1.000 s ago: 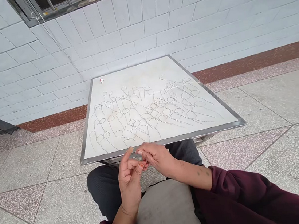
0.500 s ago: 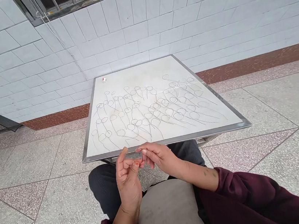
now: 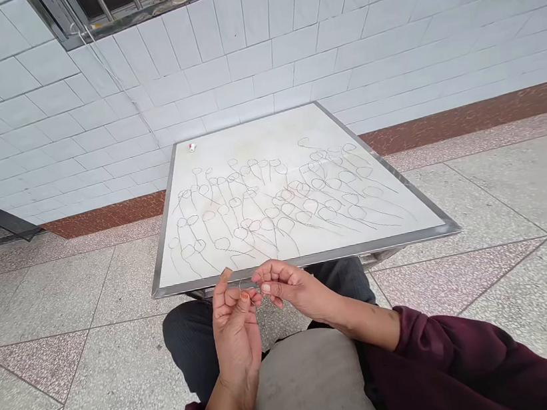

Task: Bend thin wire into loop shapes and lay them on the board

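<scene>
Both hands meet in front of the near edge of a white table (image 3: 245, 143) with a metal rim. My left hand (image 3: 235, 317) is pinched on a thin wire loop (image 3: 241, 283), its index fingertip wrapped in something tan. My right hand (image 3: 292, 290) pinches the same thin wire, its fingertips almost touching those of my left hand. Parts of the wire are hidden by the fingers. Many thin wire pieces with round loops (image 3: 329, 208) lie spread over the tabletop, their tails pointing mostly toward me.
A small white and red object (image 3: 192, 148) sits at the table's far left corner. Behind the table stands a white tiled wall (image 3: 236, 75) with a barred window above. My knees are under the near edge.
The fingers of both hands have shifted slightly, and a wire loop now shows between them. My right thumb has moved a little lower. The wires on the table lie as before.
</scene>
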The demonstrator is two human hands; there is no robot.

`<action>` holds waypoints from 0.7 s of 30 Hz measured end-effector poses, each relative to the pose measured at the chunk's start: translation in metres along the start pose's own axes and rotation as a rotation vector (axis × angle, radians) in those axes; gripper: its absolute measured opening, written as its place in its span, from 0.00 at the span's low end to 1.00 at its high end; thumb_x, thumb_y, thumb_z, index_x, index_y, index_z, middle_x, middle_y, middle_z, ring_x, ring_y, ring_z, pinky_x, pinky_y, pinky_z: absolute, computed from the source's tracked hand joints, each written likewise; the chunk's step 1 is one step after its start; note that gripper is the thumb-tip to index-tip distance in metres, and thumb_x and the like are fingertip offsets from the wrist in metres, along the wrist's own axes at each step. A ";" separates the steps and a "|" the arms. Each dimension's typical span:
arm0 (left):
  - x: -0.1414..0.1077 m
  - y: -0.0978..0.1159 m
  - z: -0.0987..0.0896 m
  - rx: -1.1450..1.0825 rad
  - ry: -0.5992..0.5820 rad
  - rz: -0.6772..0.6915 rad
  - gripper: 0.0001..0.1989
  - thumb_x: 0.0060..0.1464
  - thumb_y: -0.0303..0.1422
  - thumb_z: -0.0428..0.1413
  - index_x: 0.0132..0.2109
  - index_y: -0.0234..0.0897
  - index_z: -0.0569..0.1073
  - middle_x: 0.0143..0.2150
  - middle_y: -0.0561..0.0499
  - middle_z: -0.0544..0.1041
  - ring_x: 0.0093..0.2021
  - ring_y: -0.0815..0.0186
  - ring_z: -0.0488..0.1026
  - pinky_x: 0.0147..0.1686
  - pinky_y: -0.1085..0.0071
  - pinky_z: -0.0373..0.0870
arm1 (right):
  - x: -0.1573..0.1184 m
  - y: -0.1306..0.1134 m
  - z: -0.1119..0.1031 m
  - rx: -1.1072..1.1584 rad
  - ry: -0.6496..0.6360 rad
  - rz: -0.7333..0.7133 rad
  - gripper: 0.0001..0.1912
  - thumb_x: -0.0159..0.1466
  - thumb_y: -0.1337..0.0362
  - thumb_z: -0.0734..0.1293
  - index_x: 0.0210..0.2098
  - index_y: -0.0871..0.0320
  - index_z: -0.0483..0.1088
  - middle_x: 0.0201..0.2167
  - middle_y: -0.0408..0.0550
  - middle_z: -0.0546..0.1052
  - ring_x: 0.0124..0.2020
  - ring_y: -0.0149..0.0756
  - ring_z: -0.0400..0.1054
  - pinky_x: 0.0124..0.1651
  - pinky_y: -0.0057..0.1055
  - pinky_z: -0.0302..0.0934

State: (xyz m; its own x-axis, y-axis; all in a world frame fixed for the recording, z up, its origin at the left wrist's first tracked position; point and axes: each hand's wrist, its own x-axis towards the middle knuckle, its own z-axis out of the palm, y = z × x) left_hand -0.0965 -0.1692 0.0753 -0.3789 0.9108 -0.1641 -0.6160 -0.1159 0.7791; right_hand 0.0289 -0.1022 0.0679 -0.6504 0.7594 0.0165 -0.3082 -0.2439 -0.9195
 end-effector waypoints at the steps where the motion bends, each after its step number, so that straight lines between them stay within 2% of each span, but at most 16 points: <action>1: 0.001 0.000 0.000 -0.014 0.003 -0.004 0.24 0.50 0.26 0.62 0.54 0.42 0.71 0.26 0.60 0.70 0.30 0.75 0.71 0.40 0.77 0.69 | 0.000 0.001 0.000 0.021 -0.007 0.002 0.13 0.61 0.58 0.69 0.41 0.58 0.69 0.28 0.40 0.69 0.23 0.23 0.59 0.26 0.24 0.56; 6: 0.001 0.000 -0.001 -0.030 0.006 -0.002 0.24 0.50 0.25 0.62 0.55 0.41 0.71 0.26 0.59 0.71 0.31 0.75 0.72 0.40 0.78 0.69 | -0.001 0.003 0.000 0.119 -0.032 0.025 0.12 0.60 0.58 0.70 0.35 0.59 0.67 0.26 0.38 0.67 0.24 0.24 0.59 0.29 0.24 0.55; 10: 0.001 -0.001 -0.001 -0.005 -0.003 0.011 0.24 0.51 0.25 0.62 0.55 0.41 0.70 0.27 0.59 0.71 0.32 0.75 0.72 0.39 0.77 0.69 | -0.002 0.002 0.001 0.205 -0.021 0.078 0.13 0.60 0.57 0.70 0.34 0.58 0.66 0.26 0.38 0.66 0.25 0.24 0.60 0.29 0.24 0.55; 15: -0.002 -0.004 -0.002 0.087 -0.059 0.025 0.24 0.52 0.27 0.61 0.56 0.43 0.69 0.28 0.57 0.73 0.32 0.73 0.72 0.39 0.74 0.69 | -0.002 0.001 0.001 0.131 0.009 0.064 0.12 0.64 0.54 0.65 0.36 0.57 0.66 0.27 0.39 0.67 0.24 0.24 0.59 0.28 0.24 0.55; 18: -0.004 -0.005 -0.001 0.121 -0.076 0.041 0.24 0.53 0.27 0.61 0.56 0.44 0.69 0.28 0.58 0.72 0.32 0.72 0.72 0.40 0.74 0.69 | -0.002 0.001 0.000 0.094 0.037 0.063 0.11 0.65 0.55 0.64 0.40 0.56 0.68 0.26 0.38 0.67 0.23 0.24 0.59 0.27 0.24 0.54; 21: -0.005 -0.005 -0.001 0.136 -0.085 0.046 0.24 0.53 0.28 0.60 0.57 0.44 0.69 0.28 0.57 0.72 0.33 0.72 0.72 0.41 0.74 0.69 | -0.002 0.002 -0.001 0.075 0.082 0.061 0.10 0.64 0.56 0.64 0.39 0.56 0.69 0.24 0.38 0.67 0.21 0.24 0.58 0.25 0.24 0.53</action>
State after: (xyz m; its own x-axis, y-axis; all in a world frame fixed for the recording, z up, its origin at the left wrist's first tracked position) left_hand -0.0919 -0.1737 0.0714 -0.3407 0.9368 -0.0791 -0.4981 -0.1085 0.8603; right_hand 0.0301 -0.1038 0.0656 -0.6113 0.7879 -0.0737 -0.3230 -0.3334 -0.8857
